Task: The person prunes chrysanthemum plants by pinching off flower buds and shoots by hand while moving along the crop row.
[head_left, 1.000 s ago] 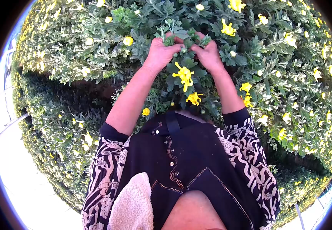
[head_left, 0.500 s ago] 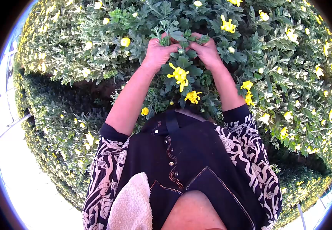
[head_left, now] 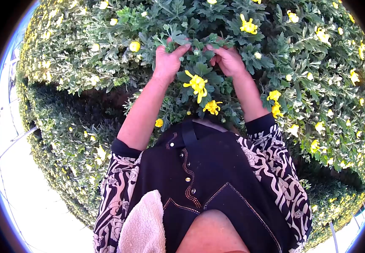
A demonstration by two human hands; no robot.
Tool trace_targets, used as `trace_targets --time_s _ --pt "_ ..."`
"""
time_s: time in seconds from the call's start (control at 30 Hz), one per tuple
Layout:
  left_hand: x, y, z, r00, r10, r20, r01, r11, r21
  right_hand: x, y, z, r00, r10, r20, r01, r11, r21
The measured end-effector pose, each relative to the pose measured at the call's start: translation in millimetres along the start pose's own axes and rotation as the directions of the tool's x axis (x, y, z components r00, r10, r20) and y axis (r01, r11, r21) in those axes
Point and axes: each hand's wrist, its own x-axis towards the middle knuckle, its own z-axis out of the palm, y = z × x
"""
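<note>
Among the chrysanthemum plants, my left hand [head_left: 167, 63] pinches a green chrysanthemum shoot [head_left: 173, 36] between thumb and fingers. Leaves cover part of its fingertips. A short way to the right, my right hand [head_left: 231, 62] is closed with its thumb pointing inward, at a leafy shoot [head_left: 221, 42]; its fingertips are partly hidden by leaves. Between the two hands stands a stem with a small pale bud [head_left: 197, 52]. Just below it hang an open yellow flower [head_left: 197, 86] and a second yellow flower [head_left: 212, 107].
Dense chrysanthemum foliage with yellow blooms and pale buds surrounds me. Another yellow flower [head_left: 248, 25] is above my right hand, and a round yellow bloom [head_left: 135, 46] left of my left hand. A dark gap [head_left: 85, 101] runs between rows at left. A pale towel [head_left: 144, 223] hangs at my chest.
My hands have moved slightly apart, the left one a little to the left and the right one to the right. The bud between them is more exposed.
</note>
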Motion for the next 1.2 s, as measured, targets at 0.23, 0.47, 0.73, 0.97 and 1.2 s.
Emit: trace_targets --time_s 0.23,0.47,0.73,0.97,1.2 --pt "-7 3 -1 0.99 0.04 0.138 -0.051 0.995 0.082 -1 6 -2 0.996 -0.064 0.059 0.068 0.995 -0.079" --pt "-7 -3 -1 0.997 0.001 0.079 0.007 0.995 -0.099 -6 11 2 0.973 -0.13 -0.192 0.097 0.98 -0.175" --pt "-11 -11 1 0.997 0.047 0.055 -0.042 0.995 -0.094 -19 8 -2 0.978 -0.19 -0.087 0.178 0.976 -0.128" --pt "-21 -3 0 0.993 -0.007 0.115 0.011 0.999 -0.04 -30 -8 6 0.977 -0.212 0.039 0.215 0.953 -0.211" --pt "-20 -8 2 0.984 0.081 0.159 -0.084 0.996 0.016 -22 -16 12 0.987 -0.155 0.051 0.162 0.902 -0.401"
